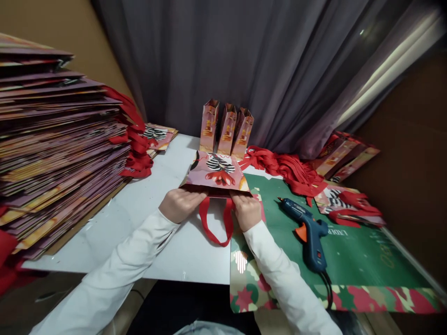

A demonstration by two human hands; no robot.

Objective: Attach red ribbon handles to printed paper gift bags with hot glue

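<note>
A pink printed paper gift bag (220, 174) lies on the white tabletop in front of me, its open mouth towards me. My left hand (183, 204) grips the left side of the mouth, and my right hand (247, 209) grips the right side. The fingertips of both hands are partly hidden at the bag's edge. A red ribbon handle (216, 243) loops out of the mouth between my hands and rests on the table. Beyond the bag stand three upright bags (227, 130) in a row.
Flat bags rise in a tall stack (63, 158) at left, with red ribbons (138, 153) beside it. A blue glue gun (309, 232) lies on a green mat (363, 251) at right. Behind it are a red ribbon pile (286, 170) and more bags (344, 156). A grey curtain (209, 56) hangs behind.
</note>
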